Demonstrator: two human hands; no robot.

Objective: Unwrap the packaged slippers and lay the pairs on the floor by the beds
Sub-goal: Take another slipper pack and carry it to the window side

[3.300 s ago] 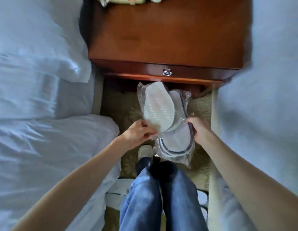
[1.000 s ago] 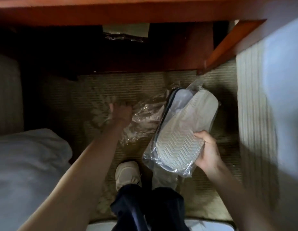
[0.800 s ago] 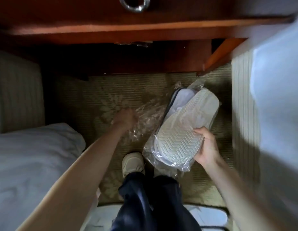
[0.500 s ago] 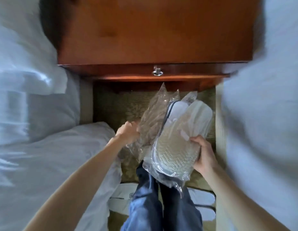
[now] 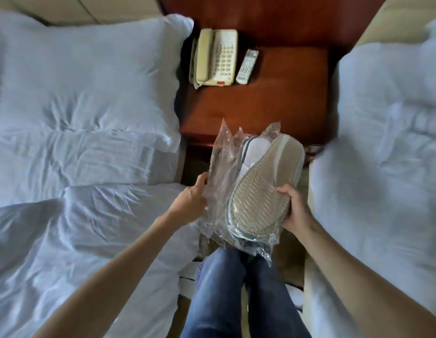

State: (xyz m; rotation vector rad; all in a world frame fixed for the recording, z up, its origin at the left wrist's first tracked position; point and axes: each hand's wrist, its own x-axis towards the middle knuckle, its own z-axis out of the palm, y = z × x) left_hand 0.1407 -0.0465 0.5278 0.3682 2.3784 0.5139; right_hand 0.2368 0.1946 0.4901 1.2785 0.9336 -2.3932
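My right hand (image 5: 295, 209) grips a pair of white slippers (image 5: 260, 189) still sealed in clear plastic, ribbed sole facing up, at waist height between the two beds. Just left of that pack, my left hand (image 5: 190, 201) pinches an empty, crumpled clear wrapper (image 5: 221, 172), which touches the pack. On the floor beside my legs, parts of white unwrapped slippers show: one slipper (image 5: 187, 281) on the left, another slipper (image 5: 296, 295) on the right. My legs hide most of them.
A red-brown nightstand (image 5: 273, 111) stands ahead with a cream telephone (image 5: 214, 57) and a remote control (image 5: 247, 67) on it. A white bed (image 5: 78, 142) flanks the narrow aisle on the left and a second bed (image 5: 382, 154) on the right. My jeans-clad legs (image 5: 236, 289) fill the aisle.
My left hand took the empty wrapper off the carpet and raised it beside the sealed pack. The view lifted from the floor under the nightstand to its top.
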